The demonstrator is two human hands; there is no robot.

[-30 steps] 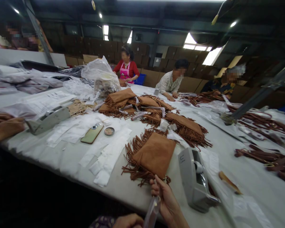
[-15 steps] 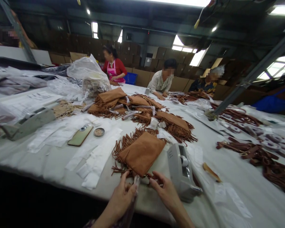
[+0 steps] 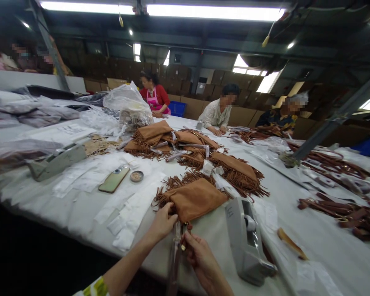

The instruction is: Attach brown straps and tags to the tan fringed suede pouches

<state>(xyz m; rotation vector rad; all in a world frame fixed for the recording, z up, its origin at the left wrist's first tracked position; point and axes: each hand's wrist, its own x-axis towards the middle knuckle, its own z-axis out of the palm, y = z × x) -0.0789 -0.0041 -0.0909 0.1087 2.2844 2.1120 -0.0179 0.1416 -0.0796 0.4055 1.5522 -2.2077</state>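
A brown suede bag with fringe (image 3: 200, 200) lies on the table before me. My left hand (image 3: 164, 222) is closed on the bag's near left edge, fingers bent around it. A strap wrapped in clear plastic (image 3: 174, 255) hangs from near that corner over the table's front edge. My right hand (image 3: 200, 257) is closed in a pinch just below the bag, on a small gold-coloured metal clasp (image 3: 183, 247). A short brown tab (image 3: 188, 227) shows between the bag and my right fingers. Whether the clasp is joined to the strap, I cannot tell.
A grey tape dispenser (image 3: 245, 242) stands right of the bag. Several fringed bags (image 3: 237, 170) are piled beyond. A green phone (image 3: 114, 179), a small round dish (image 3: 137, 176) and white paper sheets (image 3: 132, 218) lie left. Brown straps (image 3: 342, 211) lie right; co-workers (image 3: 217, 109) work across the table.
My left hand has moved up onto the bag's edge. My right hand has come in from the right and closed on the clasp. The camera view has shifted, and the bag's near edge is turned.
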